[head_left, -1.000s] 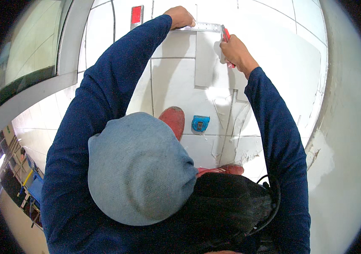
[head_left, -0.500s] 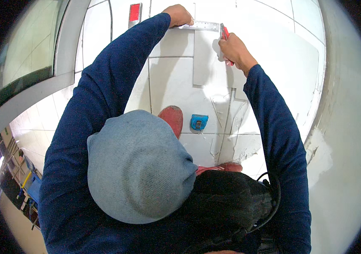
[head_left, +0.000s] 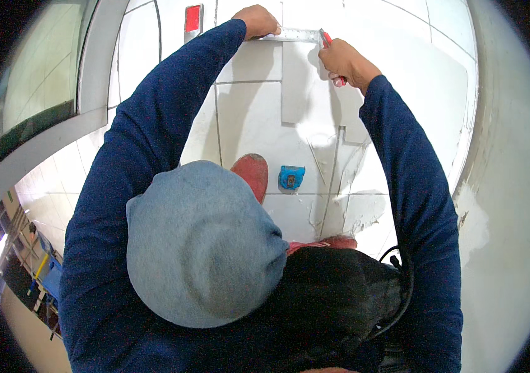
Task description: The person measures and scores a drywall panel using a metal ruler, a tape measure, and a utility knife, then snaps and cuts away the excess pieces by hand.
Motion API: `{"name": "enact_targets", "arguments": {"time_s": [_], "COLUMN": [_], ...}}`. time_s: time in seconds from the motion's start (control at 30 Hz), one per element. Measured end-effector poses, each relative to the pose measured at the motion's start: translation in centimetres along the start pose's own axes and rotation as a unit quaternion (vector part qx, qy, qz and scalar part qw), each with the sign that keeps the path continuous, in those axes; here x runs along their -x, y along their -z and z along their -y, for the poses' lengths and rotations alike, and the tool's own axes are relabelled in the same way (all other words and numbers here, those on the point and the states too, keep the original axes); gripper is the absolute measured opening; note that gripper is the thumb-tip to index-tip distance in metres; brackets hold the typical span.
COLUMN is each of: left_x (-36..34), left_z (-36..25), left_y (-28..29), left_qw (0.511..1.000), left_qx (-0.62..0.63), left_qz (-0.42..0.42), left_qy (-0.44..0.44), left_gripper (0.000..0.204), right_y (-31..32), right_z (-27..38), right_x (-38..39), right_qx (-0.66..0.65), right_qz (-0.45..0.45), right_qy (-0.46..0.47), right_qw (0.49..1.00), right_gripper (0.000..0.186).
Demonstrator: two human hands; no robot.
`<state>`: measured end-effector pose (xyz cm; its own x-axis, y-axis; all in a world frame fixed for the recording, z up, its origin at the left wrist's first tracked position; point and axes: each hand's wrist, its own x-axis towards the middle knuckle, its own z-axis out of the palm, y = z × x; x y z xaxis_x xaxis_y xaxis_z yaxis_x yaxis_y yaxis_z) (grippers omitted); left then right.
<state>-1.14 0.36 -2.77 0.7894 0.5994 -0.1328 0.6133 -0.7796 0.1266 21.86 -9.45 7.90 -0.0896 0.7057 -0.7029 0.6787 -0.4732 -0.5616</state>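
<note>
My left hand [head_left: 261, 21], fingers bent and closed on a metal ruler [head_left: 299, 34], holds it against the white tiled floor [head_left: 249, 109] at the top of the view. At the ruler's right end, my right hand [head_left: 341, 62] is closed around a red-handled tool [head_left: 326, 39], apparently a cutter, with its silver tip touching or very near the ruler. A thin, pale rectangular piece or patch [head_left: 296, 102] lies beneath and below the ruler. A silver-edged object with a red face [head_left: 193, 20] lies left of my left hand. A blue tape measure [head_left: 291, 178] rests between my hands and feet.
My red shoes [head_left: 251, 174] and denim-covered knee [head_left: 196, 242] fill the lower middle. A framed glass panel [head_left: 94, 68] stands at left, a patched pale wall [head_left: 501, 224] at right. Smeared pale material [head_left: 358, 211] marks the tiles. Blue and yellow equipment [head_left: 50, 273] sits at lower left.
My right hand has moved slightly up and tilted on the red tool. My left hand stays on the ruler, and the whole view has shifted a little.
</note>
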Motion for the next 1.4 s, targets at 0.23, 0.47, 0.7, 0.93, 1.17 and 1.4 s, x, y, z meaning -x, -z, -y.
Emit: {"name": "enact_targets", "arguments": {"time_s": [0.23, 0.47, 0.7, 0.93, 1.17, 1.4], "left_x": [-0.3, -0.9, -0.8, -0.4, -0.6, 2.3], "left_z": [-1.7, -0.6, -0.4, -1.8, -2.8, -2.8], "left_y": [1.6, 0.7, -0.1, 0.6, 2.9, 3.5], "left_qw": [0.955, 0.996, 0.996, 0.944, 0.954, 0.943], "left_qx": [0.170, -0.039, -0.073, 0.176, 0.170, 0.247], "left_qz": [0.068, 0.061, 0.043, 0.039, 0.068, -0.039], "left_qy": [0.234, 0.047, 0.034, 0.278, 0.237, 0.218], "left_gripper": [0.029, 0.017, 0.020, 0.031, 0.030, 0.023], "right_y": [-0.1, 0.0, -0.9, -1.4, -1.0, 0.3], "right_z": [0.3, -2.9, -0.9, -0.1, -6.0, -14.5], "right_x": [0.5, -1.2, 1.4, 3.5, 5.3, 15.4], "right_qx": [0.016, 0.126, 0.065, 0.007, -0.158, -0.246], "right_qz": [0.009, 0.048, 0.018, -0.005, -0.199, -0.246], "right_qy": [-0.011, 0.071, -0.003, -0.041, 0.073, 0.044], "right_qw": [1.000, 0.988, 0.998, 0.999, 0.965, 0.937], "right_gripper": [0.025, 0.021, 0.018, 0.020, 0.030, 0.023]}}
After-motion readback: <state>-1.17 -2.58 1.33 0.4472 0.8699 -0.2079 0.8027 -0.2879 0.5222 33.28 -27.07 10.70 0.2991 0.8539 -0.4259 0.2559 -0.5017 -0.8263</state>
